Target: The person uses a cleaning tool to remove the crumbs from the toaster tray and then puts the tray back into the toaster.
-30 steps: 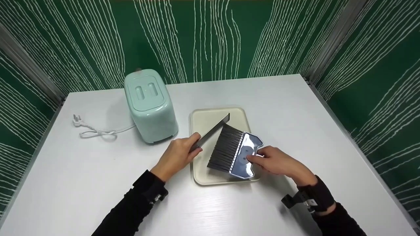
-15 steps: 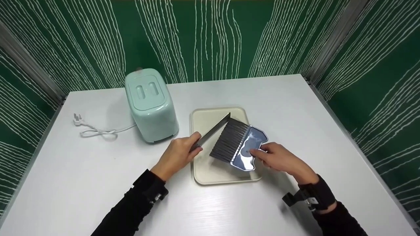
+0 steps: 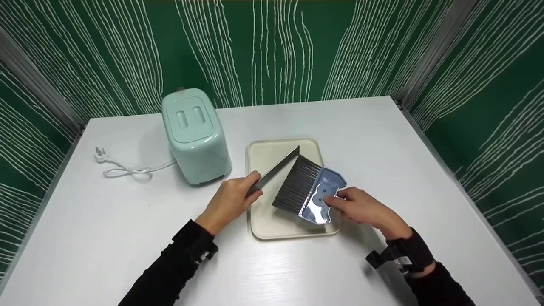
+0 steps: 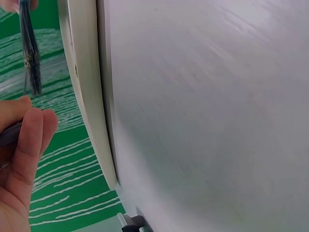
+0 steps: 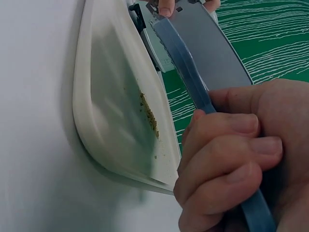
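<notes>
My left hand (image 3: pixel 231 197) pinches one end of a flat grey plate (image 3: pixel 278 168), seen almost edge-on and tilted over the cream tray (image 3: pixel 263 227). Its broad face shows as a grey plate (image 5: pixel 207 53) in the right wrist view. A wide brush (image 3: pixel 312 191) with dark bristles and a blue body is gripped by my right hand (image 3: pixel 359 206), thumb on top. The bristles point toward the plate, their upper corner by its far tip; whether they touch, I cannot tell. Brown crumbs (image 5: pixel 149 116) lie in a strip inside the tray in the right wrist view.
A mint-green toaster (image 3: pixel 195 136) stands left of the tray, toward the back. Its white cord and plug (image 3: pixel 127 171) lie on the white table (image 3: pixel 425 187) further left. Green walls with white streaks (image 3: pixel 280 51) rise behind and at both sides.
The brush in my right hand has shifted up and slightly right across the tray, then settled back a little. My left hand and the grey plate have hardly moved.
</notes>
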`<state>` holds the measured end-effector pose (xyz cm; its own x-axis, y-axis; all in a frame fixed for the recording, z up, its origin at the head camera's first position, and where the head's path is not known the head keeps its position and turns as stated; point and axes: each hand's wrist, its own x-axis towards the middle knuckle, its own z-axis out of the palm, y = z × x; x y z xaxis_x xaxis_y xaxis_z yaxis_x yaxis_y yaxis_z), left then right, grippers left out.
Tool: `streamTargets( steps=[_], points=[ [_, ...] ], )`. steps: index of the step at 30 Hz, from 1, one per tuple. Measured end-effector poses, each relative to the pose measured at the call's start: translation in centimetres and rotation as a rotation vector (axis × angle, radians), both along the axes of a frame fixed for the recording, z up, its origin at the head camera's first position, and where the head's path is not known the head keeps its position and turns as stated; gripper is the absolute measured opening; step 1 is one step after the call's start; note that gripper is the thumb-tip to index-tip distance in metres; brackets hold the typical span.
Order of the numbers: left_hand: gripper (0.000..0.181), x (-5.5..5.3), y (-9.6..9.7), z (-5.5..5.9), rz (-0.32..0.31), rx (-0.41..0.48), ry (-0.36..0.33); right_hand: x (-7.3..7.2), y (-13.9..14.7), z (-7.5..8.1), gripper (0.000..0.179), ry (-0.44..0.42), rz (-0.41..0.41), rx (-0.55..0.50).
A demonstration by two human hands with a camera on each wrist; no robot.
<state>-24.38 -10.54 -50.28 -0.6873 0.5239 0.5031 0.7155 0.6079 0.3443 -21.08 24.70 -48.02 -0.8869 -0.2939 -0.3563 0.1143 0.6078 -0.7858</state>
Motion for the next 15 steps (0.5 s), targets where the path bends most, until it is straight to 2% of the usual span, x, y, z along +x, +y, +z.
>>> streamTargets(
  steps=[7, 15],
  points=[
    [0.028, -0.07, -0.07, -0.09, 0.006, 0.009, 0.005, 0.47, -0.1, 0.13, 0.04, 0.023, 0.015, 0.025],
    [0.028, 0.03, 0.01, -0.12, 0.013, 0.007, -0.02, 0.58, -0.18, 0.47, 0.04, 0.047, 0.004, -0.002]
  ],
)
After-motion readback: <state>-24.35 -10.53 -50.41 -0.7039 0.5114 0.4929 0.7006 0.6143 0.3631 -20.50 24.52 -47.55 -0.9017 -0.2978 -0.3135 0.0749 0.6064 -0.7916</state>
